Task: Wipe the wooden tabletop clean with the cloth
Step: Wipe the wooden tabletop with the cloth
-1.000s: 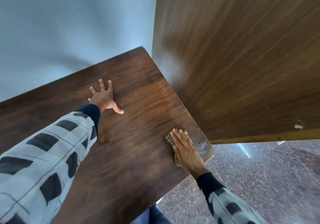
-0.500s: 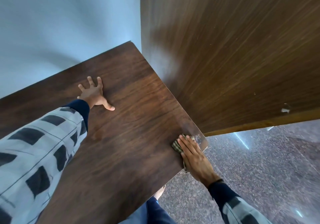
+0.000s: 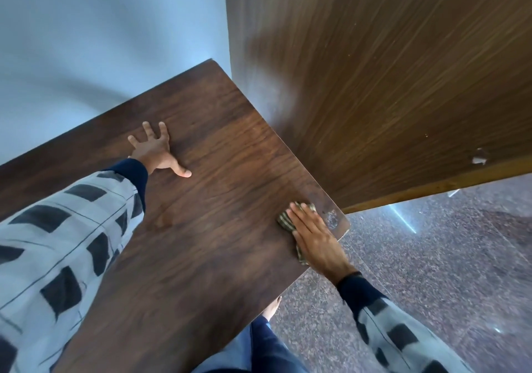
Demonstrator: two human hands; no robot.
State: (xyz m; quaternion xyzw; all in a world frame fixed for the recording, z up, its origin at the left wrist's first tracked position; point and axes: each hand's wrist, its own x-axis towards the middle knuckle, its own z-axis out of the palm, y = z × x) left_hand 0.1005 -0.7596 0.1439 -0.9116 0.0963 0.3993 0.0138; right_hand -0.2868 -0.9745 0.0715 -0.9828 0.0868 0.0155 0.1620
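Observation:
The dark wooden tabletop [image 3: 218, 228] fills the middle of the head view. My right hand [image 3: 315, 238] lies flat on a folded, striped olive cloth [image 3: 286, 220], pressing it onto the table near the right front corner. Most of the cloth is hidden under the palm; its edges show at the fingertips and beside the wrist. A pale smudge [image 3: 331, 218] marks the wood at that corner. My left hand [image 3: 157, 150] rests farther back on the table, palm down with fingers spread, holding nothing.
A large wooden panel [image 3: 388, 84] stands along the table's right edge. A light blue wall [image 3: 100, 41] runs behind the table. Speckled stone floor [image 3: 446, 271] lies to the right below the corner. My leg in blue trousers [image 3: 259, 346] and a bare foot [image 3: 272, 310] show under the front edge.
My right hand slid the cloth toward the right front corner and stays pressed on it. The left hand stays planted flat.

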